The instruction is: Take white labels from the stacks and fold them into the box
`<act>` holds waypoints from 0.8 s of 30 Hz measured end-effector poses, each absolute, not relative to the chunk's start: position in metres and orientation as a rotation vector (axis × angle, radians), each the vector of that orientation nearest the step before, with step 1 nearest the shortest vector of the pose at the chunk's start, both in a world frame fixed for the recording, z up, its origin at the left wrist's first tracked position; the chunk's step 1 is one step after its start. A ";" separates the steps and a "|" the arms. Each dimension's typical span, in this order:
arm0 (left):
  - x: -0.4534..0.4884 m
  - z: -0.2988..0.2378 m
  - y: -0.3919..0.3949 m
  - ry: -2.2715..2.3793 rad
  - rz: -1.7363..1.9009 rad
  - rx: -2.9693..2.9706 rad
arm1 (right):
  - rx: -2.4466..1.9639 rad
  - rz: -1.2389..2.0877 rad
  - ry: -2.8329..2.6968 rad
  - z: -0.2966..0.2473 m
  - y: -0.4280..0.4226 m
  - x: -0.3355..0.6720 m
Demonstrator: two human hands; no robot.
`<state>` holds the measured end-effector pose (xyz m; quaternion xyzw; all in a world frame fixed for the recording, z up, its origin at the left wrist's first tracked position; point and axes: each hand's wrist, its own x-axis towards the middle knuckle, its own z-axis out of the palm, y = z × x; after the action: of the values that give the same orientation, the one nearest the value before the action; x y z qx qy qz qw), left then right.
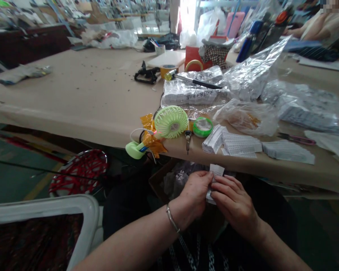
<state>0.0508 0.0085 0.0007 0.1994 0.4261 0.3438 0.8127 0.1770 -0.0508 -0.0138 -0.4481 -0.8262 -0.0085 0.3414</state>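
Over my lap, just below the table edge, both hands hold a small white printed label [217, 169]. My left hand [194, 190] pinches it between thumb and finger. My right hand [234, 199] lies against its other side with the fingers bent over it, hiding much of the label. On the table edge in front lie stacks of similar labels: one bundle [214, 139], a fanned stack [241, 143] and another stack [288, 151]. A pointed tool like a soldering iron [188, 141] sticks out over the edge beside a green round container [202, 127].
A green fan [171, 122] is taped at the edge. Behind lie silver packets [192, 94], a plastic bag [245, 116] and pink-handled snips [299, 139]. Below is an open box [158, 184] with plastic bags. A white-rimmed bin [92, 214] stands left; a person sits far right.
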 end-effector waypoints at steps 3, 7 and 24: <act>0.051 0.002 0.009 0.916 0.751 0.390 | -1.141 0.007 -2.186 -0.012 -0.051 0.178; 0.050 0.003 0.008 0.878 0.740 0.367 | -1.118 0.029 -2.210 -0.012 -0.050 0.179; 0.042 0.014 -0.007 0.905 0.500 0.490 | -1.386 1.257 -0.904 -0.017 -0.039 0.180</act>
<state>0.0423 -0.0073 0.0139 0.2319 0.4284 0.2365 0.8407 0.1801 -0.0395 -0.0172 -0.5748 -0.3750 0.5215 0.5070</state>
